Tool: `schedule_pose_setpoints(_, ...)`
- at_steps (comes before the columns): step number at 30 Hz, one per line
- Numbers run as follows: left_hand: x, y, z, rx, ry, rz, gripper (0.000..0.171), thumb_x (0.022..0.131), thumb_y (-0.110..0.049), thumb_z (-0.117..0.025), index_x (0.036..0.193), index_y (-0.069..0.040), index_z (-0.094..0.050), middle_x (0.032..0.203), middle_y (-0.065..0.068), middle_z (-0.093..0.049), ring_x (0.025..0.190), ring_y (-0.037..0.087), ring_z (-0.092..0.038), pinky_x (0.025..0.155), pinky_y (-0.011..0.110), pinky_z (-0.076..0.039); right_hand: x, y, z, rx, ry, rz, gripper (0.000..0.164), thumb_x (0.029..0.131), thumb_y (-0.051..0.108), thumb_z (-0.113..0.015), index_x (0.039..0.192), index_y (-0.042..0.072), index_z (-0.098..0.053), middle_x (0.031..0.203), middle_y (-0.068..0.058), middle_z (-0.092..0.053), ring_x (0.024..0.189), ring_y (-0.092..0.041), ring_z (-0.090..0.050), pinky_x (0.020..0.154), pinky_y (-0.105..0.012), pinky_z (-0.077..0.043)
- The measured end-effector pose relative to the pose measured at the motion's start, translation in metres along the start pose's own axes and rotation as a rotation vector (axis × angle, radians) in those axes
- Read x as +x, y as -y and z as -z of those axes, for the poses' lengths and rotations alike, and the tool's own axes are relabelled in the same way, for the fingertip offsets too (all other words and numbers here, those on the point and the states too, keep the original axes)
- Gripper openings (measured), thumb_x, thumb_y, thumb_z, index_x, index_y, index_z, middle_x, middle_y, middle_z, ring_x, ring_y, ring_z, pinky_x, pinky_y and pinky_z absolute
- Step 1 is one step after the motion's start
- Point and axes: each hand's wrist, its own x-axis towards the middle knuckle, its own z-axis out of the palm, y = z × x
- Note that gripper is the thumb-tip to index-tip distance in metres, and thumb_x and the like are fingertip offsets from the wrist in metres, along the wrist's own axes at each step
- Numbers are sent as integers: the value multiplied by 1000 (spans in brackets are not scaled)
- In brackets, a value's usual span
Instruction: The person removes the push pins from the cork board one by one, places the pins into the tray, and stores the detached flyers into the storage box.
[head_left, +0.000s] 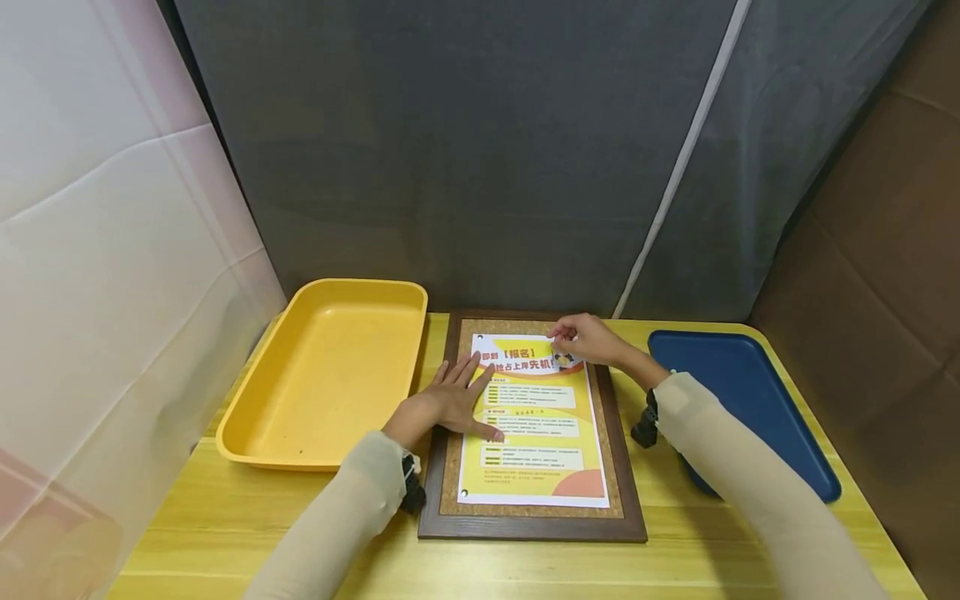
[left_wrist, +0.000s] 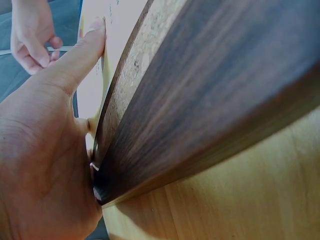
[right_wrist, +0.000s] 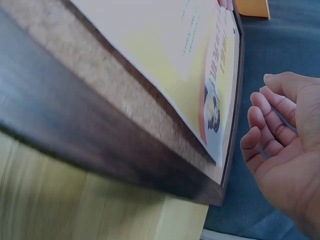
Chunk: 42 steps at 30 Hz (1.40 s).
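A yellow and white printed poster (head_left: 525, 492) with Chinese text lies on a cork board (head_left: 452, 475) in a dark wooden frame (head_left: 525, 527). Round pins (head_left: 480, 337) show at its two left corners. My left hand (head_left: 453, 402) rests on the poster's left side, fingers spread and thumb out; in its wrist view the palm (left_wrist: 45, 145) overlaps the frame's edge. Over the upper right corner hovers my right hand (head_left: 588, 340), thumb and forefinger brought close together. In the right wrist view its fingers (right_wrist: 270, 117) are loosely bent; I cannot tell whether something small sits between the fingertips.
A deep yellow tray (head_left: 322, 460) stands left of the board, with a tiny dark speck inside. To the right, a flat blue tray (head_left: 750, 400) lies partly under my right forearm. The wooden table (head_left: 225, 517) is bounded by a grey cloth (head_left: 450, 167) behind and fabric at both sides.
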Motion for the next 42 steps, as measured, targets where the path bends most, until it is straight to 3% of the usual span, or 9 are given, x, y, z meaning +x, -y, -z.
schedule_pose_setpoints(4, 2, 0, -1, 3, -2, 10, 126, 84, -84, -64, 173, -20, -1, 178, 11, 14, 164, 30, 12, 131, 55, 5, 6, 5, -6, 20, 1, -11, 21, 99, 7, -71, 114, -6, -75, 92, -7, -71, 82, -17, -60, 72, -26, -50)
schedule_pose_setpoints(11, 21, 10, -16, -12, 9, 31, 132, 80, -89, -64, 171, -26, 7, 175, 6, 24, 162, 26, 22, 129, 54, 12, 20, 7, -20, 49, -8, -20, 21, 99, 8, -72, 115, -5, -75, 93, -8, -72, 79, -16, -60, 71, -27, -49)
schedule_pose_setpoints(15, 27, 13, -21, -2, 0, 28, 132, 79, -90, -63, 171, -27, 7, 175, 5, 25, 162, 26, 22, 129, 55, 11, 27, 10, -28, 59, -6, -60, 22, 100, 11, -72, 117, -3, -75, 97, -8, -72, 83, -16, -61, 75, -27, -50)
schedule_pose_setpoints(22, 23, 11, -22, -13, -11, 26, 132, 79, -89, -65, 172, -27, 5, 176, 6, 23, 162, 27, 20, 129, 57, 11, 38, 14, -40, 84, 23, -104, 24, 103, 15, -70, 121, 0, -74, 103, -8, -72, 90, -17, -63, 81, -28, -52)
schedule_pose_setpoints(29, 20, 10, -20, -14, 5, 22, 131, 80, -89, -64, 171, -27, 7, 175, 6, 26, 161, 27, 23, 128, 57, 13, 47, 15, -54, 122, 8, -75, 22, 102, 11, -70, 119, -2, -74, 101, -9, -74, 86, -15, -66, 77, -27, -54)
schedule_pose_setpoints(34, 15, 8, -18, -6, -7, 13, 132, 78, -91, -62, 172, -23, 1, 177, 10, 20, 163, 30, 18, 130, 57, 9, 55, 20, -64, 101, -8, -59, 18, 101, 8, -71, 115, -1, -76, 97, -9, -74, 80, -13, -64, 70, -24, -52)
schedule_pose_setpoints(42, 11, 4, -17, -12, -21, -3, 132, 79, -91, -62, 173, -21, -3, 178, 11, 16, 164, 30, 14, 130, 57, 7, 61, 27, -75, 73, -31, -33, 18, 101, 6, -69, 115, -3, -76, 98, -10, -75, 82, -13, -64, 72, -23, -51)
